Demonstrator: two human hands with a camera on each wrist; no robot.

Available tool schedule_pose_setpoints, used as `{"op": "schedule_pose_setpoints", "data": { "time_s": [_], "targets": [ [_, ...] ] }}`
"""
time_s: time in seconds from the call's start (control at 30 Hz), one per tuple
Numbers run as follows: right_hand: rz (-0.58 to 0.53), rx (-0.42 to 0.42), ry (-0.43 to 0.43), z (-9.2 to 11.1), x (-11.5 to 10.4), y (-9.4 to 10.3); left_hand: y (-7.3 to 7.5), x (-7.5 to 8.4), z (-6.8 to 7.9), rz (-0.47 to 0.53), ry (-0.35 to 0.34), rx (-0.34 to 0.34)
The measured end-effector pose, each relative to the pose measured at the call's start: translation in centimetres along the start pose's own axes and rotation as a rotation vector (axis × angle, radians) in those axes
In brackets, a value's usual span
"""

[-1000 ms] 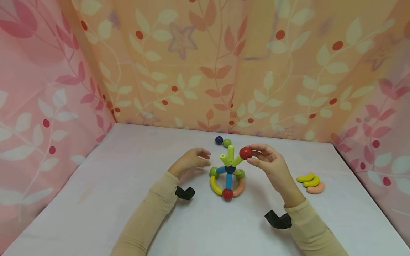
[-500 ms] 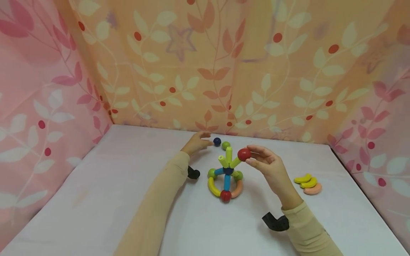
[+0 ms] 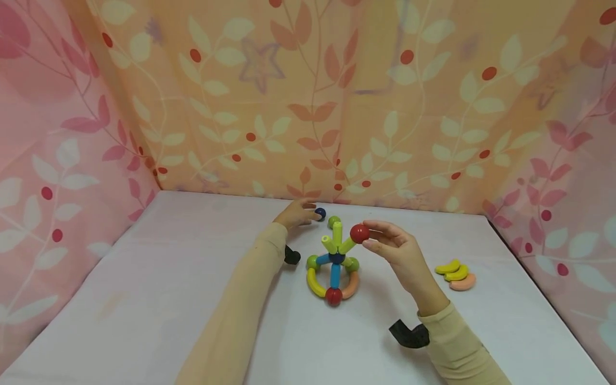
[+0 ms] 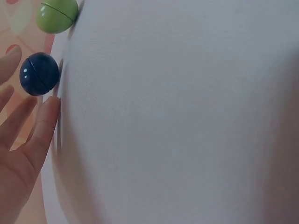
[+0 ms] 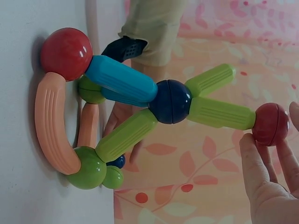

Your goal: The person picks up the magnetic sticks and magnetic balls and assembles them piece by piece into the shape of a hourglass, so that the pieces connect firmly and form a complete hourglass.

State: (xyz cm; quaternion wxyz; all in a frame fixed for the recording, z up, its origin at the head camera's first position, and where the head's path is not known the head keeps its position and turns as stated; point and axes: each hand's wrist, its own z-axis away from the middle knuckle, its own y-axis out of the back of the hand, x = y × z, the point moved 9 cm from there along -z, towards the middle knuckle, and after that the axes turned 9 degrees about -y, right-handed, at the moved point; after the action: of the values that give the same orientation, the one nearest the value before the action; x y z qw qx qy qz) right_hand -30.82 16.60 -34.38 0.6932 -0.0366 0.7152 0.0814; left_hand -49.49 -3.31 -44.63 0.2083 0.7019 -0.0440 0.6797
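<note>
My right hand (image 3: 397, 255) pinches a red ball (image 3: 359, 233) between thumb and fingers. In the right wrist view that ball sits at the tip of a lime-green stick (image 5: 222, 113). The stick joins a dark blue centre ball (image 5: 170, 101) of a magnetic stick-and-ball structure. Its base is a ring of curved pieces, among them a yellow one (image 3: 315, 283) and a salmon one (image 5: 53, 122), with red and green balls at the joints. At the back, my left hand (image 3: 295, 214) reaches around a loose dark blue ball (image 4: 39, 73), its fingers extended and close to it; contact is unclear.
A loose green ball (image 4: 57, 15) lies beside the loose blue ball at the back of the white table (image 3: 144, 299). On the right lie yellow curved pieces (image 3: 456, 273) and a salmon one (image 3: 463, 282). A floral curtain (image 3: 269, 107) stands behind.
My left hand has moved away from the structure, backward to the loose blue ball. My right hand keeps its pinch on the red ball. The whole head view has shifted slightly.
</note>
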Motion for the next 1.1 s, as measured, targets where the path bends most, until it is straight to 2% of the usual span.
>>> {"op": "schedule_pose_setpoints", "data": {
  "time_s": [0.1, 0.3, 0.4, 0.5, 0.6, 0.73, 0.93, 1.0, 1.1],
  "targets": [
    [-0.003, 0.0, -0.005, 0.0, 0.0, 0.0, -0.2, 0.0, -0.3, -0.036, -0.01, -0.016],
    [0.001, -0.004, -0.009, 0.1, 0.2, 0.0, -0.3, -0.1, -0.4, -0.193, -0.012, -0.014],
    [0.008, -0.002, -0.006, 0.1, 0.3, 0.1, -0.1, -0.2, 0.0, -0.217, -0.003, -0.01],
    [0.017, 0.001, 0.0, 0.0, 0.2, 0.2, 0.4, -0.1, 1.1, -0.208, 0.006, 0.007],
    [0.025, -0.005, -0.003, 0.0, 0.2, 0.1, 1.0, 0.7, 3.0, -0.092, -0.018, 0.061],
    [0.029, -0.007, -0.002, -0.1, 0.2, 0.3, 1.6, 3.9, 6.4, 0.07, -0.124, 0.132],
    [0.011, -0.013, -0.009, -0.1, 0.3, 0.2, 1.3, 8.7, 12.9, 0.025, -0.23, 0.136],
    [0.012, -0.014, -0.01, -0.1, 0.4, 0.2, 1.0, 10.1, 14.5, 0.01, -0.269, 0.14],
    [0.009, -0.018, -0.01, 0.0, 0.4, 0.0, 0.8, 11.7, 16.1, -0.013, -0.325, 0.161]
  ]
}}
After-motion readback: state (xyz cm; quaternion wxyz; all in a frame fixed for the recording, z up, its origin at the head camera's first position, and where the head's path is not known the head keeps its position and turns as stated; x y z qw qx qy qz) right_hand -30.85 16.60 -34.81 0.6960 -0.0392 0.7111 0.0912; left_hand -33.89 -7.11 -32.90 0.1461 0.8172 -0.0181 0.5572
